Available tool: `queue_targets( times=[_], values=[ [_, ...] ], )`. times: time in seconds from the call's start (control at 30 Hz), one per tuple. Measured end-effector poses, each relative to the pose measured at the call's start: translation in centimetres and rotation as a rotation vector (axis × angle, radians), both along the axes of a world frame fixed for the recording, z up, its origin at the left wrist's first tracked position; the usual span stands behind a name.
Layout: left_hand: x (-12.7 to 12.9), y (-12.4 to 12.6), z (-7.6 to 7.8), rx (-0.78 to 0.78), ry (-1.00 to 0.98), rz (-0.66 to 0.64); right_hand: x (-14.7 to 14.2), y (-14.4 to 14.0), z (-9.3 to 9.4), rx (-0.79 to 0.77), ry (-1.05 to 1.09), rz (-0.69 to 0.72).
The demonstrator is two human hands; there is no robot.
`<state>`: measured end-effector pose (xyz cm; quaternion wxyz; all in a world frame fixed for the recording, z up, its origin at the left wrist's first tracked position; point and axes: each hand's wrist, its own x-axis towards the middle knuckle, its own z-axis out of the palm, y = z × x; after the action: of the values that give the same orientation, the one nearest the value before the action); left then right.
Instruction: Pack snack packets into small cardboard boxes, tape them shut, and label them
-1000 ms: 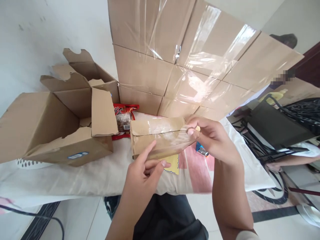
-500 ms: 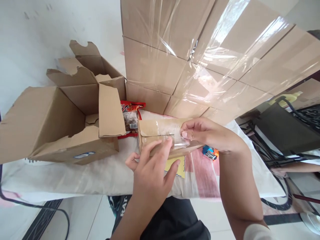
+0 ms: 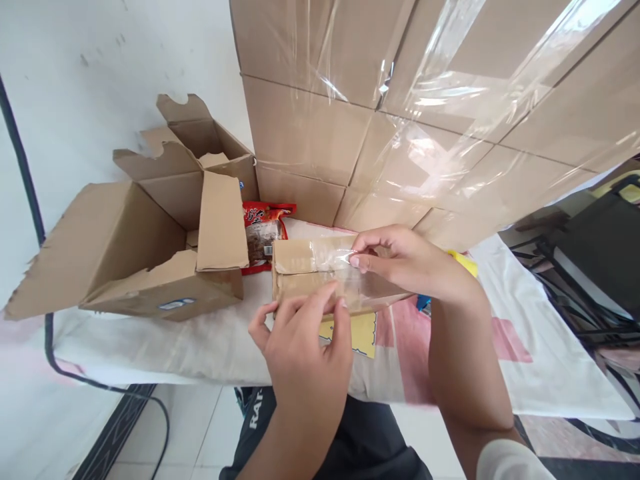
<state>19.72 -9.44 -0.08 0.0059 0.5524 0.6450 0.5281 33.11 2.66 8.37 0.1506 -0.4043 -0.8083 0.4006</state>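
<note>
Head view: both hands, left (image 3: pixel 305 347) and right (image 3: pixel 405 263), grip the small taped box (image 3: pixel 305 273), apparently pinching its clear tape.

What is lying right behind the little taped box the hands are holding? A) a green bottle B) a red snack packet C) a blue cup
B: a red snack packet lies on the cloth just behind the small taped box, next to the open cardboard box.
</note>
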Motion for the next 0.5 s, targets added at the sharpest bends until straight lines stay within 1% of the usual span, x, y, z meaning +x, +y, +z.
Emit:
queue_targets(
  times=[0.13, 0.27, 0.4, 0.5],
  values=[
    [0.6, 0.3, 0.5, -0.051, 0.104, 0.035, -0.2, 0.3, -0.9, 0.09, -0.052, 0.04],
    [1.3, 0.5, 0.5, -0.066, 0.186, 0.069, 0.2, 0.6, -1.7, 0.185, -0.072, 0.055],
    [1.3, 0.9, 0.7, -0.075, 0.157, 0.082, 0.1, 0.7, -1.8, 0.265, -0.106, 0.025],
    [0.6, 1.4, 1.3, -0.125, 0.123, 0.046, -0.1, 0.7, -1.7, 0.274, -0.133, 0.02]
  ],
)
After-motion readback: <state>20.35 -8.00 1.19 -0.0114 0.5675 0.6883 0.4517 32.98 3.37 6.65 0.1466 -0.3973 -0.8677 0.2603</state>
